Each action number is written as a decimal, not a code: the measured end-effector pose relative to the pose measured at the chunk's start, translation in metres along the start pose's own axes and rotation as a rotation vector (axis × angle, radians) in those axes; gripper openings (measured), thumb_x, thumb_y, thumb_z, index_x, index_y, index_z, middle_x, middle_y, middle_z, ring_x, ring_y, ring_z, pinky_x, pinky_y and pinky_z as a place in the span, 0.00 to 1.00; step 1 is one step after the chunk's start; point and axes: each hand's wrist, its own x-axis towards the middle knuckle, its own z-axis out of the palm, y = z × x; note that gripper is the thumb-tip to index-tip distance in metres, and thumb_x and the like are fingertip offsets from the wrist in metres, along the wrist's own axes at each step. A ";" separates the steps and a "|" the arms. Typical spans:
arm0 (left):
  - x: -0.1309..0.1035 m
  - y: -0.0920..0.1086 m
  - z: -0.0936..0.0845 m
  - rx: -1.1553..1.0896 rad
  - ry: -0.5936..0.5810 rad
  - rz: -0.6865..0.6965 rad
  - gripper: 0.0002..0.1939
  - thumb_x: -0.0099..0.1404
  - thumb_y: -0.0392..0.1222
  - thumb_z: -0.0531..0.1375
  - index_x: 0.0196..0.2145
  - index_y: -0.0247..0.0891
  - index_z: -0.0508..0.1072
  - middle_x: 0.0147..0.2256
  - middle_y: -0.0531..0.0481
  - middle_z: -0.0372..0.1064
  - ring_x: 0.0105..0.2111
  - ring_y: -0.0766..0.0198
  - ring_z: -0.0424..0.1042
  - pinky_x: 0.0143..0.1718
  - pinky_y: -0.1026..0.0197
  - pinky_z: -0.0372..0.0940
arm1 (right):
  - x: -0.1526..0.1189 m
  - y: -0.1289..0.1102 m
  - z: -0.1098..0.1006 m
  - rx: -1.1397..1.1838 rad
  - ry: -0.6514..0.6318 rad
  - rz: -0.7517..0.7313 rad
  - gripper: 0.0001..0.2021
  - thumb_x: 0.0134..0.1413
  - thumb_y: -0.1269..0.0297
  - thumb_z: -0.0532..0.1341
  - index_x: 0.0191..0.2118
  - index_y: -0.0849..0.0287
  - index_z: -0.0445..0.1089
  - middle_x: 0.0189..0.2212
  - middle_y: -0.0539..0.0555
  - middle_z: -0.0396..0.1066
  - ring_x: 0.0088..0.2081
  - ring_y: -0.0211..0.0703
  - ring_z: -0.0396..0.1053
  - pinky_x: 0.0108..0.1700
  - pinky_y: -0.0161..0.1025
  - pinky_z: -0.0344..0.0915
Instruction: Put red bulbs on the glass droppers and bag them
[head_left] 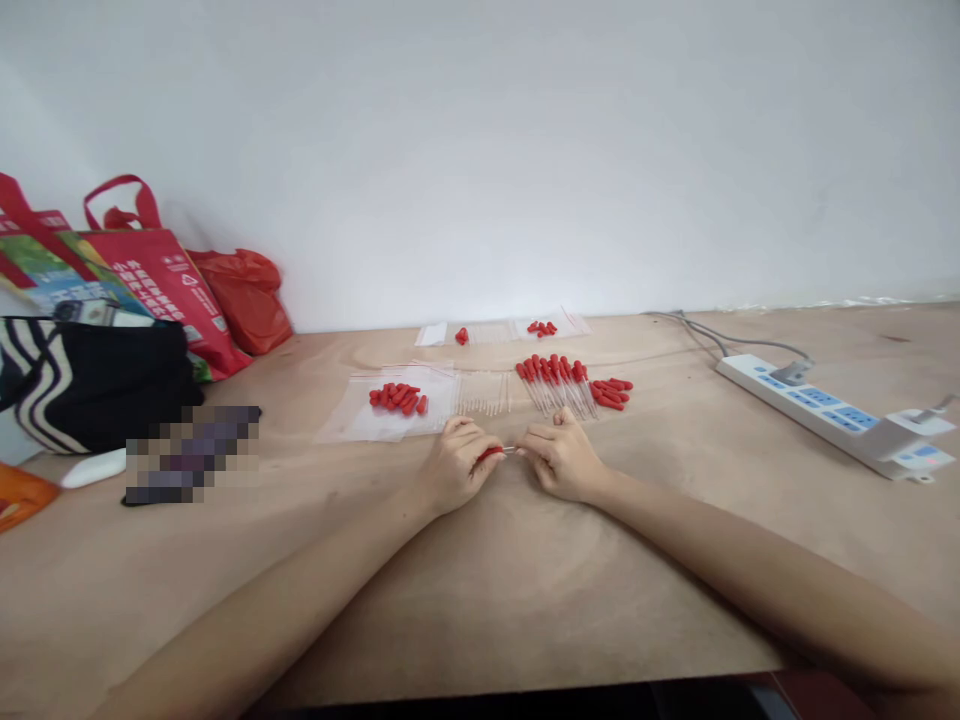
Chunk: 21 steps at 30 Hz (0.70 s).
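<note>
Two bare forearms (315, 610) angle inward across the counter (510, 620), wrists low and knuckles bent. The left hand (457, 465) grips a red bulb (491, 453); the right hand (564, 460) pinches a thin tube (510, 449) at its end. Both hands sit just nearer than the fan of red-topped droppers (555, 371). Left of that fan are loose tubes (484, 392), then heaped bulbs (397, 397); right of it, more bulbs (612, 392); beyond it, small plastic bags (431, 335).

Diffuse, moderate light on plain pale-grey wall (525, 160); soft shadows on light-brown wooden tabletop (540, 610). Fine detail soft; frame edges stretched; blocky pixelation over dark, flat, oblong object (191, 457).
</note>
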 end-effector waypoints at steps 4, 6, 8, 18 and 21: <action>0.001 0.000 0.000 0.015 0.004 0.038 0.10 0.63 0.40 0.49 0.30 0.38 0.69 0.25 0.51 0.69 0.28 0.66 0.67 0.45 0.56 0.54 | 0.002 0.000 0.001 0.027 -0.025 -0.013 0.11 0.54 0.71 0.49 0.33 0.60 0.69 0.25 0.51 0.67 0.25 0.36 0.56 0.34 0.39 0.42; 0.002 -0.002 0.000 0.019 0.013 0.023 0.10 0.64 0.40 0.50 0.30 0.38 0.69 0.26 0.52 0.69 0.29 0.66 0.67 0.46 0.56 0.53 | 0.005 0.001 -0.001 0.026 -0.047 -0.015 0.12 0.56 0.69 0.48 0.34 0.61 0.69 0.26 0.52 0.68 0.27 0.37 0.57 0.34 0.38 0.43; 0.003 -0.006 -0.002 0.023 0.022 -0.006 0.09 0.64 0.40 0.50 0.31 0.38 0.69 0.26 0.52 0.70 0.29 0.66 0.67 0.46 0.55 0.53 | 0.007 0.002 -0.004 -0.006 -0.061 -0.015 0.12 0.57 0.67 0.48 0.36 0.60 0.69 0.27 0.53 0.68 0.30 0.38 0.59 0.34 0.39 0.43; 0.000 -0.017 -0.006 -0.028 -0.022 -0.353 0.12 0.57 0.38 0.56 0.41 0.35 0.64 0.38 0.45 0.64 0.39 0.59 0.65 0.41 0.56 0.60 | 0.022 0.023 -0.006 -0.090 -0.038 0.481 0.11 0.53 0.66 0.50 0.33 0.58 0.70 0.31 0.54 0.71 0.35 0.43 0.64 0.37 0.40 0.45; 0.000 -0.018 -0.005 -0.054 -0.053 -0.349 0.06 0.57 0.37 0.56 0.35 0.36 0.66 0.35 0.47 0.64 0.38 0.59 0.65 0.40 0.56 0.61 | 0.042 0.029 0.003 -0.069 -0.046 0.675 0.12 0.53 0.65 0.49 0.34 0.58 0.69 0.32 0.55 0.72 0.37 0.45 0.66 0.39 0.41 0.46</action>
